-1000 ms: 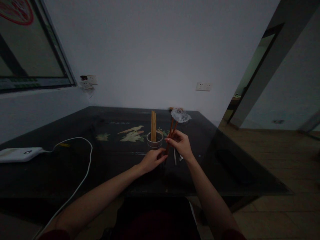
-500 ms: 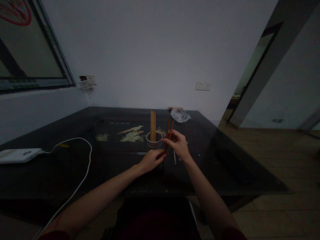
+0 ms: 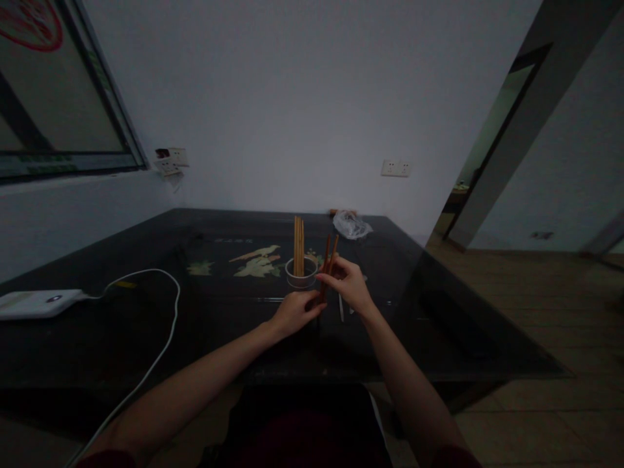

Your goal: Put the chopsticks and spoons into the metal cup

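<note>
My right hand (image 3: 351, 284) pinches a pair of reddish-brown chopsticks (image 3: 329, 254) near their middle, holding them nearly upright just right of a small round cup (image 3: 301, 273). Several pale wooden chopsticks (image 3: 298, 238) stand in that cup. My left hand (image 3: 294, 312) is closed around the lower ends of the reddish pair, resting on the dark table (image 3: 146, 325) in front of the cup. A thin pale stick (image 3: 340, 306) lies on the table under my right hand.
A crumpled clear plastic bag (image 3: 351, 225) lies at the table's far edge. A white device (image 3: 36, 302) with a white cable (image 3: 166, 325) sits at the left. The tabletop has a bird-and-leaf inlay (image 3: 256, 260). A wooden floor and a doorway are on the right.
My right hand has shifted the reddish chopsticks slightly left and down, closer to the cup. The left hand has stayed in place at their lower ends.
</note>
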Motion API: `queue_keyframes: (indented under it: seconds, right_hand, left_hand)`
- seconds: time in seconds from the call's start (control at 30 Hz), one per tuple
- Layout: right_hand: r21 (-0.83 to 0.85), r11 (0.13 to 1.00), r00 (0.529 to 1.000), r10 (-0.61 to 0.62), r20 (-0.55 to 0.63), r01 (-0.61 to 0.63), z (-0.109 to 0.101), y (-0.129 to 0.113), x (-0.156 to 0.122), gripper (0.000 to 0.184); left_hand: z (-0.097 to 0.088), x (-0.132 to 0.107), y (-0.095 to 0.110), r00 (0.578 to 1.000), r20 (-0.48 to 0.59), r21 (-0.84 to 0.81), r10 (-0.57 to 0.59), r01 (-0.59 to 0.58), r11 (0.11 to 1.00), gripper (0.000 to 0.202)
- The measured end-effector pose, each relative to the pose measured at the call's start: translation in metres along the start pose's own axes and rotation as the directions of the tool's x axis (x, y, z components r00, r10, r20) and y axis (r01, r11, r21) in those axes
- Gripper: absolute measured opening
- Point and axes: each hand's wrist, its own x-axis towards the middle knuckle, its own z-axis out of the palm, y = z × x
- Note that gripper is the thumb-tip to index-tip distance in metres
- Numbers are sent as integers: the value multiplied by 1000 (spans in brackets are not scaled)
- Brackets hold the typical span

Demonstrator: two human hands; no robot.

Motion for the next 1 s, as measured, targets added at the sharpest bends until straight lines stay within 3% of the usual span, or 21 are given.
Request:
queue_keyframes:
  seconds: [0.4, 1.0]
  right_hand:
    - [167, 984, 997, 64, 37, -69, -7, -7, 0, 29]
    - [165, 981, 994, 94, 60, -103, -14, -4, 1, 28]
  left_hand:
    - [-3, 1, 2, 999, 33, -13, 36, -35, 999, 25]
    - [-4, 0, -1, 997, 59, 22, 44, -45, 999, 28]
